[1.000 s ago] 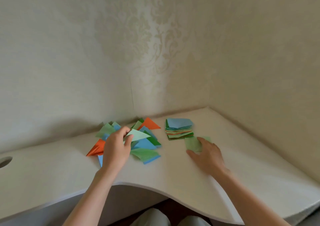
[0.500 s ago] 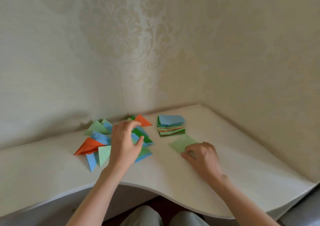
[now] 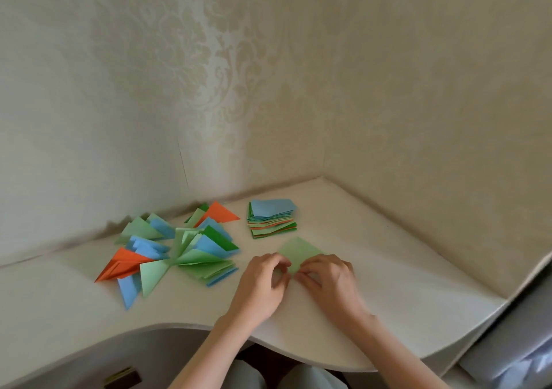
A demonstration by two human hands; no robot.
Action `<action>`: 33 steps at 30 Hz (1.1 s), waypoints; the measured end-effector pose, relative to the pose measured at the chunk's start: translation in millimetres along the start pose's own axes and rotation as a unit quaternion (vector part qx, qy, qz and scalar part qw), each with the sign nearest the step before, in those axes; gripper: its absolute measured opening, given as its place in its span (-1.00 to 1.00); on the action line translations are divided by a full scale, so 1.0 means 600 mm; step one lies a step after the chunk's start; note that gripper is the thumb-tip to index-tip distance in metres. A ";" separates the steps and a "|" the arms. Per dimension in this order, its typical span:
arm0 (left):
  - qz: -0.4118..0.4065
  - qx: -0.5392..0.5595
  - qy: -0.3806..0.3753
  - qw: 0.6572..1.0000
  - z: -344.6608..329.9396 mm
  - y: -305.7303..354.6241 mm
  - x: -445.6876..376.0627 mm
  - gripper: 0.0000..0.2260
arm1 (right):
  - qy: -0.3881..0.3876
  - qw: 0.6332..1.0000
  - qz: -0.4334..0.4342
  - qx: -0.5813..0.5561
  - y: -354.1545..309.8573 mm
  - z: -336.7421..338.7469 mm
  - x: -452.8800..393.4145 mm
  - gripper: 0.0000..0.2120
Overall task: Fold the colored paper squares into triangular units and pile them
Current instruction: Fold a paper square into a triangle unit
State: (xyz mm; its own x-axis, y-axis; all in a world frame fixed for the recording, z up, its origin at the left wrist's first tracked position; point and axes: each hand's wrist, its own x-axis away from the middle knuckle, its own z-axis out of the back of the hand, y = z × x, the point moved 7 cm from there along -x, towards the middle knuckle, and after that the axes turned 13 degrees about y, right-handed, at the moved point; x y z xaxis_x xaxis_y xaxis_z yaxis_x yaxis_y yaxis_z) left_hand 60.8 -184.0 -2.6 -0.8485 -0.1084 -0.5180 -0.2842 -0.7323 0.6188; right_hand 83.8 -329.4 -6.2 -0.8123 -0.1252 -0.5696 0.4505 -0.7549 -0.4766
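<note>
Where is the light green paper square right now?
In the head view, the light green paper square lies on the white desk, just in front of the stack of unfolded squares, with both hands on its near corner.

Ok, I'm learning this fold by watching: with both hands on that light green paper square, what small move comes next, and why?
Probably lift the near corner and fold it across to the far corner. The light green paper square lies flat and unfolded on the white desk, and the left hand and right hand both pinch its near corner.
</note>
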 end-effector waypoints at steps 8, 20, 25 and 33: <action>0.004 -0.017 0.044 0.999 -0.013 -0.006 -0.003 -0.87 | 0.009 0.994 -0.104 -0.026 0.016 -0.017 -0.007 -0.88; 0.044 0.045 0.019 0.998 -0.002 -0.026 -0.004 -0.72 | -0.084 0.989 -0.122 -0.007 0.019 -0.026 -0.014 -0.87; 0.040 0.049 0.028 0.998 0.010 -0.029 0.002 -0.57 | -0.050 0.993 -0.102 0.013 0.011 -0.019 -0.007 -0.88; 0.027 0.041 0.054 0.997 0.017 -0.019 0.004 -0.73 | -0.131 0.989 -0.071 -0.022 0.019 -0.012 -0.013 -0.92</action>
State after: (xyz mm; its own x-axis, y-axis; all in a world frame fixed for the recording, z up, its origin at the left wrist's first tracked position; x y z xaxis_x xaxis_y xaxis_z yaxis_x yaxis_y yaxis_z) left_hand 57.2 -168.9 -5.0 -0.8123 -0.2214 -0.5396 -0.2775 -0.6670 0.6914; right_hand 98.1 -332.3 -12.1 -0.9341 -0.1870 -0.3041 0.3359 -0.7487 -0.5715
